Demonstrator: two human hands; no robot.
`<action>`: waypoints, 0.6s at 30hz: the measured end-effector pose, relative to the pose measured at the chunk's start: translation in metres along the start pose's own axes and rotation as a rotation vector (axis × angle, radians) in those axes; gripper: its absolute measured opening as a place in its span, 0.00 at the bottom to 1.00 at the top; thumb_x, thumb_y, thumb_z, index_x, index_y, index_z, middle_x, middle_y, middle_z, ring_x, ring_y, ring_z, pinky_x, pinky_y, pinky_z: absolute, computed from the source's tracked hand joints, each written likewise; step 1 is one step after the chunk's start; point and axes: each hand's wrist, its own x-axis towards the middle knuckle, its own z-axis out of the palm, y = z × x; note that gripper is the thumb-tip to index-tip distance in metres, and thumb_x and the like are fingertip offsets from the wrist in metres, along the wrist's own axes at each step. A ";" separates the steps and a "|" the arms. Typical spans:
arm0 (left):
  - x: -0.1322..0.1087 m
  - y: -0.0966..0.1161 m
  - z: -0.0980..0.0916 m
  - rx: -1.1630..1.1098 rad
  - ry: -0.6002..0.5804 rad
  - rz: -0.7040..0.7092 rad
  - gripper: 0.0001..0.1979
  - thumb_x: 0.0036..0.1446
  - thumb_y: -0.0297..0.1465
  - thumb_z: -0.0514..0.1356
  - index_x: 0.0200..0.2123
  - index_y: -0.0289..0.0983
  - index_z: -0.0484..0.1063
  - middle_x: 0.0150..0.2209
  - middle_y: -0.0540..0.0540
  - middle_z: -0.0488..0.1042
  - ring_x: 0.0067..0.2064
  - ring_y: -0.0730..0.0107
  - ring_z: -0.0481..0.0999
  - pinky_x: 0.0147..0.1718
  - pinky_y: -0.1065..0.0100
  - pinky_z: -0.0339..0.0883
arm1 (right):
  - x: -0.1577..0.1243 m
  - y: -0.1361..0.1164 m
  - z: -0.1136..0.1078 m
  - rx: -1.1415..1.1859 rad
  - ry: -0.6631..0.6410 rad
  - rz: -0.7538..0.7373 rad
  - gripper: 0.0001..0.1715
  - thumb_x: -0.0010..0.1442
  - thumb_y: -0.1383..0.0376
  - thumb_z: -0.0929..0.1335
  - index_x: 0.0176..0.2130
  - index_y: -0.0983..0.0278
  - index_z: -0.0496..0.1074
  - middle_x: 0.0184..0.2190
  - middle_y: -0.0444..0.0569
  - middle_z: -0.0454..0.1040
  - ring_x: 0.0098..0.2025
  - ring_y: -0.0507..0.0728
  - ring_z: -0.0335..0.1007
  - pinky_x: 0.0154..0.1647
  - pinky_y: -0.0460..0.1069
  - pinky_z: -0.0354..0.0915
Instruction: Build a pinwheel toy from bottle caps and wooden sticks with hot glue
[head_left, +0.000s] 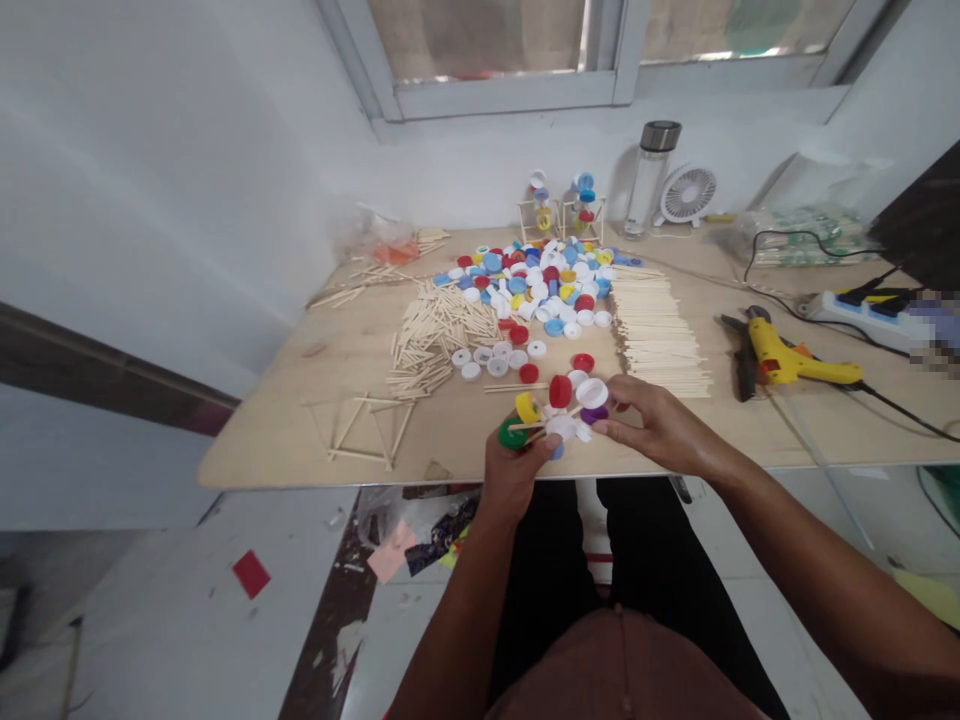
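Note:
My left hand grips the lower end of a model of plastic bottle caps on wooden sticks, with a green cap against its fingers. My right hand reaches in from the right, its fingertips pinching a white cap at the model's other end. Red, yellow and purple caps sit between the hands. A large heap of mixed bottle caps lies just beyond, with several loose caps nearer my hands. Part of the model is hidden by my fingers.
Loose wooden sticks and neat rows of sticks flank the heap on a plywood table. A stick frame lies at front left. A yellow glue gun, pliers and a power strip lie at right.

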 end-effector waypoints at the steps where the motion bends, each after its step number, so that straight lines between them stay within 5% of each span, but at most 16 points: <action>1: 0.000 0.000 0.000 0.003 -0.004 0.001 0.11 0.41 0.32 0.69 0.30 0.35 0.77 0.29 0.50 0.76 0.32 0.71 0.74 0.35 0.69 0.68 | 0.000 0.000 0.000 0.001 0.003 0.006 0.05 0.60 0.63 0.66 0.35 0.62 0.68 0.34 0.47 0.70 0.37 0.54 0.64 0.39 0.50 0.63; 10: 0.000 0.001 0.003 -0.025 0.037 -0.027 0.12 0.38 0.33 0.71 0.28 0.35 0.77 0.27 0.50 0.76 0.31 0.72 0.73 0.35 0.69 0.68 | -0.001 0.000 0.002 0.010 0.035 0.013 0.07 0.59 0.61 0.67 0.36 0.62 0.70 0.34 0.47 0.71 0.36 0.55 0.66 0.38 0.50 0.64; 15: 0.000 0.007 0.007 -0.047 0.073 -0.044 0.13 0.35 0.34 0.71 0.26 0.35 0.77 0.26 0.50 0.76 0.31 0.71 0.74 0.36 0.69 0.69 | -0.011 0.004 0.006 0.072 0.156 0.064 0.23 0.58 0.58 0.67 0.53 0.59 0.67 0.41 0.50 0.73 0.38 0.56 0.68 0.40 0.52 0.67; 18: 0.002 0.013 0.010 -0.101 0.081 -0.064 0.14 0.34 0.34 0.72 0.28 0.35 0.77 0.27 0.49 0.77 0.32 0.70 0.75 0.38 0.67 0.69 | -0.021 0.007 0.013 0.128 0.242 0.107 0.25 0.59 0.59 0.66 0.56 0.59 0.65 0.40 0.50 0.73 0.38 0.56 0.68 0.40 0.52 0.68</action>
